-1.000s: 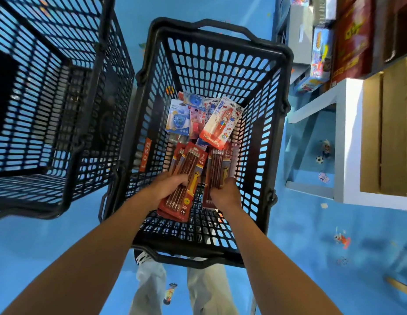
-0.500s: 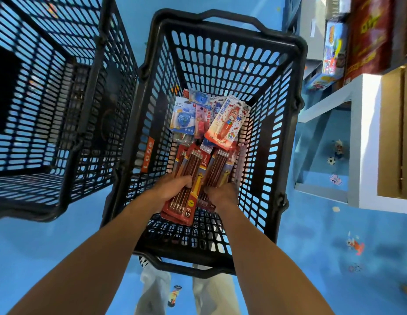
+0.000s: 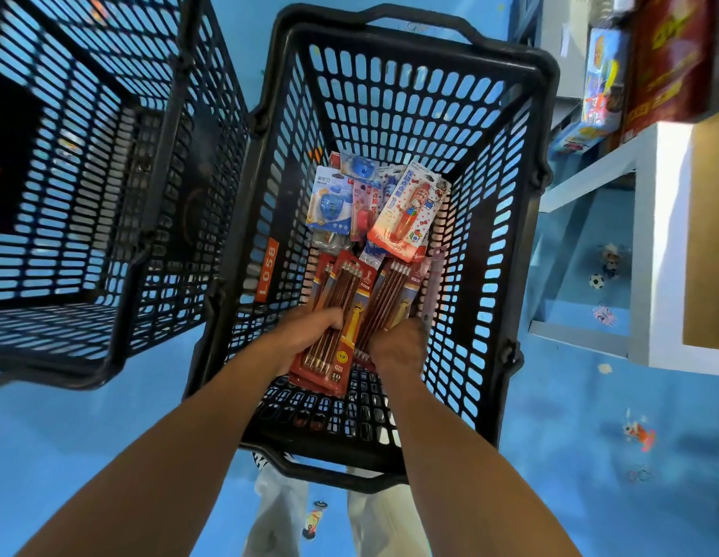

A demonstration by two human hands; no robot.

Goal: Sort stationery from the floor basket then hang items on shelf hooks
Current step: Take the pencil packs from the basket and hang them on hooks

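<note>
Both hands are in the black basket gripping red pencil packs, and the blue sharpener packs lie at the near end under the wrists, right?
No. The head view shows the blue sharpener packs at the far end of the black basket, beyond the red pencil packs that the left hand and right hand grip.

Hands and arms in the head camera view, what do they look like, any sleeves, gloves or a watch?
The left hand and right hand are both bare, with no gloves or rings in view. The left forearm and right forearm are bare too: no sleeve reaches into the picture, and neither wrist carries a watch or bracelet.
</note>
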